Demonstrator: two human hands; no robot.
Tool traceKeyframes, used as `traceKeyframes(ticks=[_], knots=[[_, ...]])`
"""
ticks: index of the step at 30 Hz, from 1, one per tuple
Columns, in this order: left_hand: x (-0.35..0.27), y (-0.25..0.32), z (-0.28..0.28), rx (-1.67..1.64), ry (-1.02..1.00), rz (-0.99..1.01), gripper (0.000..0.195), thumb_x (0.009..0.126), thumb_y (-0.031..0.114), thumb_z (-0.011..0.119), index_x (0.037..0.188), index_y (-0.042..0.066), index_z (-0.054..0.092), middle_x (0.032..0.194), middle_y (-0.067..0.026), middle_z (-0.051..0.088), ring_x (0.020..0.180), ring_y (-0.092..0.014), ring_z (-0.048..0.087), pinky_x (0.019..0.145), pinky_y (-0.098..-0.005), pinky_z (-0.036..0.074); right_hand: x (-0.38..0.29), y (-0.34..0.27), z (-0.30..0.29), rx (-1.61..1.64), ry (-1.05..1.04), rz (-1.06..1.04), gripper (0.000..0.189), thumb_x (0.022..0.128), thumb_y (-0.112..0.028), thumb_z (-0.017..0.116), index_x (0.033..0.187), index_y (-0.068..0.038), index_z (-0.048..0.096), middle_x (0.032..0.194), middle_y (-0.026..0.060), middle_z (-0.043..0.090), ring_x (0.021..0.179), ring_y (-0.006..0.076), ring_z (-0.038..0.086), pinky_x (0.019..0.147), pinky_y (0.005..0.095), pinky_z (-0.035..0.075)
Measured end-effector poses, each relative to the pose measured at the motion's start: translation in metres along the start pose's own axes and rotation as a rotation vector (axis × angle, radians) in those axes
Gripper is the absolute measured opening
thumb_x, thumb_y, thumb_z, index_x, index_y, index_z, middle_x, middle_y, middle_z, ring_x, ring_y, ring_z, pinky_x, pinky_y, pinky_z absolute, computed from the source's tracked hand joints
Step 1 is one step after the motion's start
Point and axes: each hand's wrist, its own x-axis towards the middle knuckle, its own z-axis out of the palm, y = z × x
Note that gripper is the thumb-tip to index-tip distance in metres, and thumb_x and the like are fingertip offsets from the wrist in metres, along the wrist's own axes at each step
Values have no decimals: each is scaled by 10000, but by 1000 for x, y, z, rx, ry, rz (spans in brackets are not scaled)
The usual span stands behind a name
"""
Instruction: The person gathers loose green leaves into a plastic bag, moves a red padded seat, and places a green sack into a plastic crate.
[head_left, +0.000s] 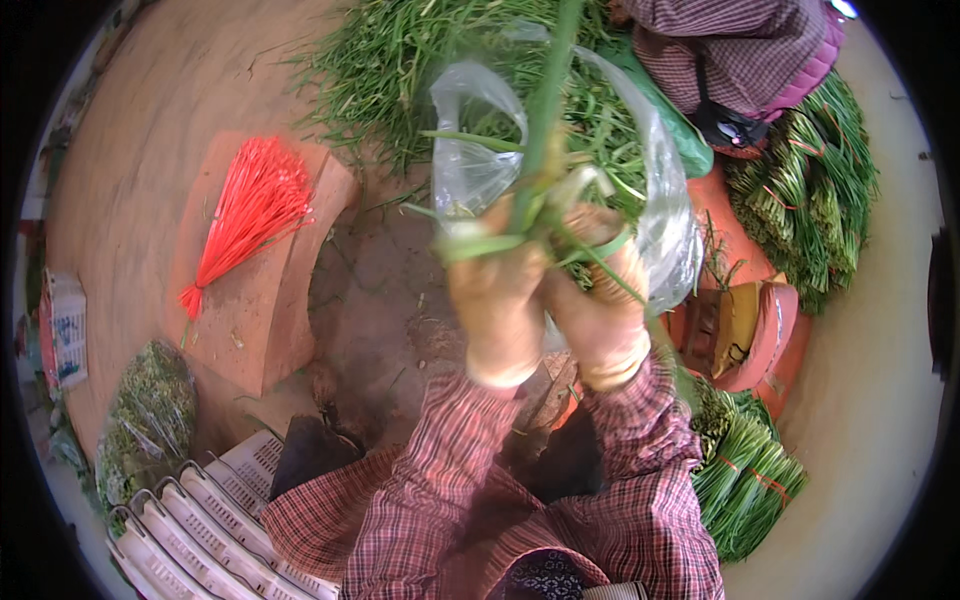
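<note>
My left hand (499, 307) and my right hand (598, 311), both in soiled light gloves, are side by side in front of me. Blurred long green stalks (541, 150) rise from between them, with loose leaf ends sticking out sideways. Both hands are closed around these greens; motion blur hides the exact finger positions. Just beyond and to the right of the hands, a clear plastic bag (671, 247) stands with its handle loops raised. A large heap of cut green leaves (375, 82) spreads over the floor behind it.
Red plastic ties (255, 206) fan out on a reddish block (247, 337) at left. White plastic baskets (202, 517) and a bag of greens (146, 427) lie lower left. Tied green bundles (817, 187) lie right, others (750, 480) lower down. Another person's checked clothing (720, 52) shows upper right.
</note>
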Motion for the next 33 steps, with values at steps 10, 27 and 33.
traceKeyframes(ticks=[10,27,33], knots=[[0,44,-161,825,165,-81,368,980,270,595,1272,45,593,1301,-102,609,1131,-193,614,970,-316,463,-39,1,-97,-794,-160,13,346,806,-193,768,1128,-107,678,1041,67,713,881,247,703,753,321,566],[-374,0,-548,342,985,-1225,273,949,349,569,829,115,643,688,11,580,591,-161,541,488,-304,400,-357,239,93,-664,-1790,747,486,903,-458,455,1085,-99,727,1197,175,663,1140,330,620,1008,452,454],[-185,-49,-420,930,602,-988,191,932,233,629,984,56,677,870,-20,686,697,-119,630,615,-290,491,-261,222,124,-524,-1196,956,423,913,-454,502,1101,-141,716,1146,158,684,1109,356,622,926,450,481]])
